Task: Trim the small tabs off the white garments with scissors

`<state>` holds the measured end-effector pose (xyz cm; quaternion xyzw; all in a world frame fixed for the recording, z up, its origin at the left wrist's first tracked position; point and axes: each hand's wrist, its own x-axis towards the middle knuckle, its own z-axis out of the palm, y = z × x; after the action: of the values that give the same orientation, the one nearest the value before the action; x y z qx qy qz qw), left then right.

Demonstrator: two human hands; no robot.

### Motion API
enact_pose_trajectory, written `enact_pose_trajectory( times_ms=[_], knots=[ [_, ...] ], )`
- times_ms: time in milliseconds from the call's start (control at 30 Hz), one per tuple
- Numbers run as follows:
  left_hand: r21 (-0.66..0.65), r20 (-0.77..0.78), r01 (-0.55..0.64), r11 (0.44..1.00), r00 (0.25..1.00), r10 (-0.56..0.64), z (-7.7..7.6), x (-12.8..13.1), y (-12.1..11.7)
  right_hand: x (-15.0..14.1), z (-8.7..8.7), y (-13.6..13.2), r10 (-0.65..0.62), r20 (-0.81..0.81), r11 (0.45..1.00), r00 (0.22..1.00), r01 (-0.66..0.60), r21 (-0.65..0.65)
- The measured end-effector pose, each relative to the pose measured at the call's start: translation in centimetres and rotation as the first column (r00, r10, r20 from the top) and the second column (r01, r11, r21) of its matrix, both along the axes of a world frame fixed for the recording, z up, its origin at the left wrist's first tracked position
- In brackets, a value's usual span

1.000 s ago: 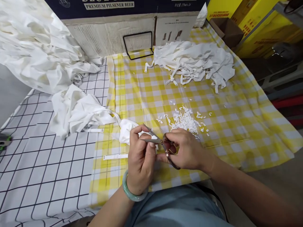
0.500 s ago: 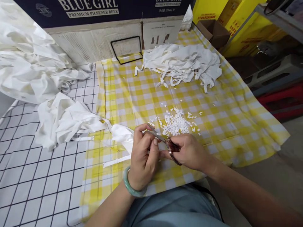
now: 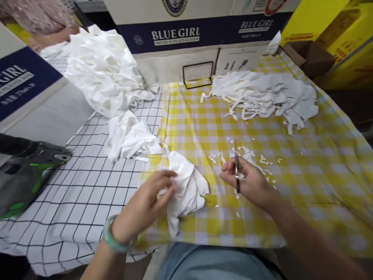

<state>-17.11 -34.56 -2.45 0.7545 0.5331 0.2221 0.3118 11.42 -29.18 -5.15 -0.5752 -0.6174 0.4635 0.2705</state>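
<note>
My right hand (image 3: pixel 250 182) is closed round a pair of scissors (image 3: pixel 236 171), blades shut and pointing away from me, over small white fabric snippets (image 3: pixel 247 155) on the yellow checked cloth (image 3: pixel 291 186). My left hand (image 3: pixel 145 206), smeared by motion and wearing a green bangle (image 3: pixel 112 237), grips the edge of a crumpled white fabric piece (image 3: pixel 186 186) near the front of the table. A second white bundle (image 3: pixel 131 134) lies further back on the black-grid cloth (image 3: pixel 72 202).
A heap of white fabric strips (image 3: pixel 262 97) lies at the back right, a big white fabric pile (image 3: pixel 101 70) at the back left. Blue Girl beer cartons (image 3: pixel 180 35) wall the back. A green and grey tool (image 3: pixel 26 171) sits at the left. Another person's arm (image 3: pixel 49 37) shows top left.
My hands have separated. The left moved left and down onto the crumpled fabric; the right drew right with the scissors, now shut. The view swung left, showing the tool and the cartons.
</note>
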Motion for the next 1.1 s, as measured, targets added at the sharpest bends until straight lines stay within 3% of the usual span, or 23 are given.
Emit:
enact_pose_trajectory(
  times_ms=[33, 100, 233, 300, 367, 433, 500, 567, 633, 700, 767, 833, 900, 1000, 1100],
  knots=[
    [0.107, -0.043, -0.115, 0.987, 0.992, 0.121, -0.8, -1.1, 0.9, -1.5, -0.2, 0.3, 0.001, 0.009, 1.000, 1.000, -0.001, 0.017],
    [0.311, -0.132, -0.191, 0.931, 0.962, 0.241, -2.7, -2.6, 3.4, -4.7, -0.4, 1.1, 0.021, 0.001, 1.000, 1.000, -0.021, 0.023],
    [0.403, -0.273, -0.031, 0.915, 0.950, 0.152, -5.0, -3.2, 9.0, -10.1, -0.7, 2.7, 0.076, -0.043, 0.997, 0.996, -0.076, -0.019],
    [0.408, -0.260, 0.034, 0.912, 0.962, 0.081, -4.7, -3.0, 10.7, -11.7, -0.9, 3.2, 0.080, -0.070, 0.997, 0.994, -0.079, 0.019],
    [0.433, -0.227, 0.060, 0.900, 0.973, 0.044, -3.4, -2.7, 11.2, -12.8, -1.0, 3.4, 0.063, -0.087, 0.995, 0.994, -0.055, 0.086],
    [0.477, -0.161, 0.038, 0.878, 0.986, 0.045, -1.6, -2.3, 10.5, -13.6, -1.0, 3.5, 0.039, -0.112, 0.987, 0.993, -0.021, 0.158],
    [0.506, -0.016, -0.069, 0.860, 0.996, 0.090, 0.4, -1.8, 8.8, -14.0, -0.6, 3.6, 0.022, -0.193, 0.977, 0.981, 0.019, 0.211],
    [0.386, 0.191, -0.217, 0.897, 0.970, 0.153, 2.0, -1.5, 6.6, -14.0, 0.0, 3.8, 0.021, -0.305, 0.974, 0.952, 0.049, 0.220],
    [0.060, 0.379, -0.262, 0.963, 0.899, 0.221, 3.1, -1.3, 4.4, -13.6, 0.7, 3.7, 0.052, -0.418, 0.984, 0.907, 0.024, 0.175],
    [-0.257, 0.519, -0.192, 0.947, 0.799, 0.303, 3.8, -1.3, 2.5, -13.2, 1.2, 3.3, 0.129, -0.517, 0.991, 0.846, -0.095, 0.092],
    [-0.413, 0.610, -0.138, 0.900, 0.692, 0.386, 4.3, -1.2, 1.0, -12.8, 1.3, 2.5, 0.208, -0.607, 0.967, 0.767, -0.253, 0.011],
    [-0.479, 0.660, -0.103, 0.872, 0.613, 0.435, 4.5, -1.1, 0.0, -12.2, 1.3, 1.9, 0.231, -0.683, 0.929, 0.693, -0.365, -0.055],
    [-0.542, 0.669, -0.031, 0.840, 0.589, 0.453, 4.4, -1.2, -0.6, -11.4, 1.6, 1.8, 0.188, -0.744, 0.914, 0.641, -0.392, -0.106],
    [-0.593, 0.647, 0.043, 0.804, 0.621, 0.443, 3.7, -1.3, -1.3, -10.1, 2.8, 3.0, 0.106, -0.792, 0.914, 0.601, -0.372, -0.160],
    [-0.509, 0.638, 0.047, 0.859, 0.690, 0.340, 3.5, -0.7, -1.5, -9.9, 3.6, 4.2, 0.069, -0.785, 0.898, 0.616, -0.381, -0.220]
  ],
)
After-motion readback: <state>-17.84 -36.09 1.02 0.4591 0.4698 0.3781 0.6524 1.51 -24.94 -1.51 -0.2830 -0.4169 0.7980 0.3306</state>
